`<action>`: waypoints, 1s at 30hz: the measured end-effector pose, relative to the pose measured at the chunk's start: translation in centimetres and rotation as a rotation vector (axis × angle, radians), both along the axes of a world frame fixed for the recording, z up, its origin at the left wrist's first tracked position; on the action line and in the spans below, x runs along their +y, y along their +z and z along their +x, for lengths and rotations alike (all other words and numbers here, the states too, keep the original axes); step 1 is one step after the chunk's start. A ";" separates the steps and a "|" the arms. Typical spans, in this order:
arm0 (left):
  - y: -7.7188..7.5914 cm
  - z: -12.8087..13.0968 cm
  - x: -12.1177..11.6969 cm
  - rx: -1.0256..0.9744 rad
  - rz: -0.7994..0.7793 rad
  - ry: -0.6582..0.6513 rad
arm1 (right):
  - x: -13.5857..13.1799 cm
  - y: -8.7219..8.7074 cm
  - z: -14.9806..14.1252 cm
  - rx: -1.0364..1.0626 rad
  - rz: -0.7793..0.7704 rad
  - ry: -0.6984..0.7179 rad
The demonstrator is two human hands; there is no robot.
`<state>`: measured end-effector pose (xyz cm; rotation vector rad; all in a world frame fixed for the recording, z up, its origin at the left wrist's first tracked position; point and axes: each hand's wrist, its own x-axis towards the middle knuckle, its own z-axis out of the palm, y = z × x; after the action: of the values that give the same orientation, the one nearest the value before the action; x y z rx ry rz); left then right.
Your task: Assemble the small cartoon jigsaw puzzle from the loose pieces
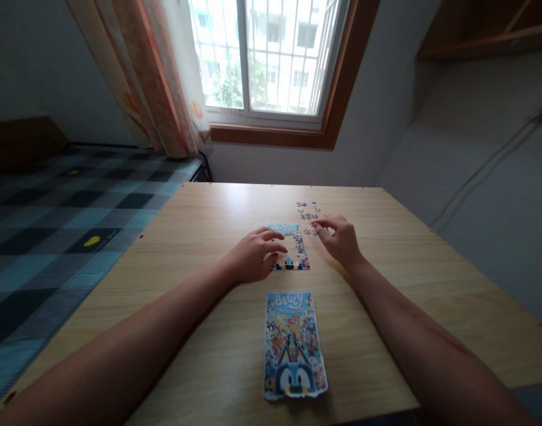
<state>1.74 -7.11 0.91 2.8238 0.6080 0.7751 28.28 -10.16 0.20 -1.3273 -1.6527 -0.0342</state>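
A partly joined jigsaw frame (297,245) lies in the middle of the wooden table (209,213). My left hand (253,255) rests on its left side, fingers curled and pressing the puzzle's edge. My right hand (339,239) hovers just right of the frame, thumb and forefinger pinched near small loose pieces (310,212); what it pinches is too small to make out. A colourful reference picture (293,344) with a blue cartoon dog lies nearer to me.
A bed with a blue and black checked cover (62,219) stands left of the table. A window (271,56) with a patterned curtain (158,77) is behind. A grey wall with a cable (484,168) runs along the right.
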 end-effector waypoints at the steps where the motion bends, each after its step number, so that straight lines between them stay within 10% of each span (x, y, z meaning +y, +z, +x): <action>1: 0.0 0.0 0.0 0.005 0.003 -0.008 | 0.1 -0.1 0.3 0.027 0.012 -0.049; 13: -0.1 0.0 -0.1 0.072 0.027 -0.029 | 3.5 -3.1 5.2 0.459 -0.073 -0.344; 30: -0.4 -0.2 0.4 -0.027 -0.048 0.009 | 4.1 -4.1 5.5 0.578 -0.145 -0.333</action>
<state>1.56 -6.73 0.47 2.7648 0.6266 0.7886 33.80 -6.06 -3.90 -1.5321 -0.9549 0.2539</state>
